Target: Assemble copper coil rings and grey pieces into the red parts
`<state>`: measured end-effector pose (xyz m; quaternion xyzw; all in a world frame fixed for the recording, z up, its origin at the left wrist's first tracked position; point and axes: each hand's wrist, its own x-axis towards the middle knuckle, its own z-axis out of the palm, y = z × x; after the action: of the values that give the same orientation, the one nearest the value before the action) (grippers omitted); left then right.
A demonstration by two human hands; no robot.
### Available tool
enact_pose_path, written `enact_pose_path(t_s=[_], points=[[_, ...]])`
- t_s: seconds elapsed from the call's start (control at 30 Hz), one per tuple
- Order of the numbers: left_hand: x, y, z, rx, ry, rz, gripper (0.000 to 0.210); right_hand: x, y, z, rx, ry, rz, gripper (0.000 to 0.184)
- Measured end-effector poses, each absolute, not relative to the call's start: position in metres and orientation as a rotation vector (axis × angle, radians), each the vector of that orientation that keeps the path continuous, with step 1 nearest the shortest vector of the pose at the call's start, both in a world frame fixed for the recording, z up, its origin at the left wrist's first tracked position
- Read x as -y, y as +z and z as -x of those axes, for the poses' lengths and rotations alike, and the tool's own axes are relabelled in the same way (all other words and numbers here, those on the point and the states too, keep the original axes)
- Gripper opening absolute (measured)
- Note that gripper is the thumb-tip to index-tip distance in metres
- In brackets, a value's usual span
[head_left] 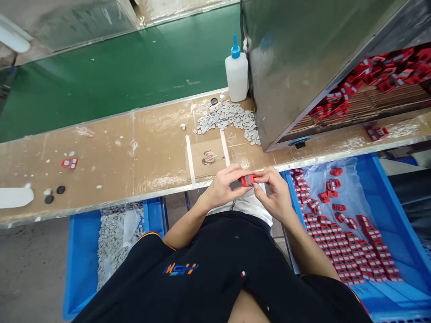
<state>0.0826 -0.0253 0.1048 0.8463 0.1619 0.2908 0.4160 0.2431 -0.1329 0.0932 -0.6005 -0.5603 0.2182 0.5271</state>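
Both hands meet in front of my body, just over the table's near edge. Between the fingers of my left hand (226, 186) is a small red plastic part (247, 180) with a grey piece in its face. My right hand (273, 190) pinches the other end of that same part with thumb and fingers. Beyond them lies a cardboard patch (215, 168) edged with white tape, with a small clear round dish (209, 156) on it. Behind that spreads a heap of small grey pieces (232, 117).
A white squeeze bottle (236, 76) with a blue tip stands beside a metal cabinet (296, 67). At right, a blue crate (380, 188) holds rows of red parts; at left, another blue crate (79, 260) holds grey pieces. A green belt (134, 72) runs behind the table.
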Motion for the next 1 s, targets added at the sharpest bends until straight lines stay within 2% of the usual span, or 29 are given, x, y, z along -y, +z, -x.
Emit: enact_pose_path(t_s=[0.17, 0.37, 0.57, 0.8, 1.0], points=[[0.03, 0.116, -0.089, -0.372, 0.722, -2.192, 0.024, 0.137, 0.093, -0.245, 1.366, 0.445, 1.408, 0.009], [0.028, 0.128, -0.088, -0.33, 0.711, -2.268, 0.027, 0.139, 0.104, -0.258, 1.499, 0.397, 1.308, 0.011], [0.032, 0.139, -0.057, -0.41, 0.749, -2.282, 0.032, 0.126, 0.122, -0.248, 1.734, 0.519, 1.221, 0.005], [0.049, 0.139, -0.007, -0.484, 0.83, -2.299, 0.026, 0.127, 0.11, -0.188, 1.59, 0.561, 1.142, 0.014], [0.042, 0.143, 0.006, -0.316, 0.829, -2.286, 0.024, 0.147, 0.114, -0.157, 1.379, 0.563, 1.219, 0.024]])
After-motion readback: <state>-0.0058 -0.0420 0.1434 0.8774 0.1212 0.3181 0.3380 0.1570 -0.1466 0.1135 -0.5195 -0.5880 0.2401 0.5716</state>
